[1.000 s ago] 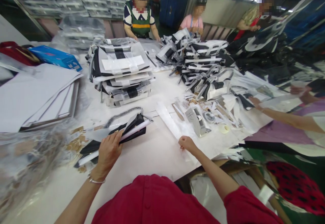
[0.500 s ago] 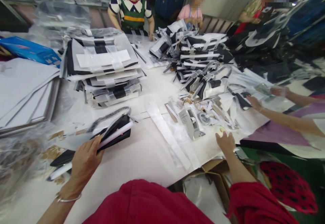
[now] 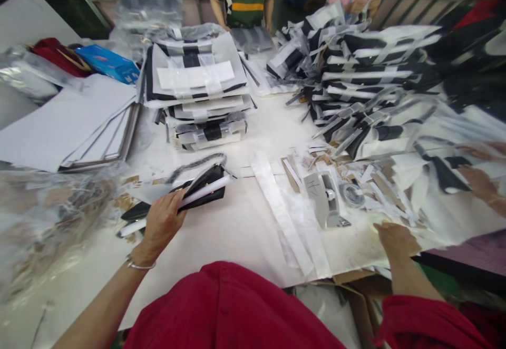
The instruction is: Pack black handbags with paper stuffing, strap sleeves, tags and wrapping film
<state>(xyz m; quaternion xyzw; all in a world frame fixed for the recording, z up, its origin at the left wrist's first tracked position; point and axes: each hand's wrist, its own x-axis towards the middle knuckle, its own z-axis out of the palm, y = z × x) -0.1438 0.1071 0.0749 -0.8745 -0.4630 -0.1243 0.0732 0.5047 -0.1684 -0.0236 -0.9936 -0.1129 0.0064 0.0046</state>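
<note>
Tabletop (image 3: 245,238): 2 piles of striped goods, 1 squared stack (image 3: 197,90) at far centre and 1 loose heap (image 3: 356,75) toward the far right corner. 1 folded bag (image 3: 200,193) left of near centre, left hand (image 3: 160,222) gripping it, fingers together. 1 dispenser (image 3: 326,201). Right hand (image 3: 395,239) palm-down at near-right edge; grip: cannot tell.

Clear tabletop (image 3: 237,233) left of tape dispenser (image 3: 324,201)

The right hand (image 3: 395,239) moved from the white strip (image 3: 290,222) to beyond the tape dispenser (image 3: 324,201).
</note>
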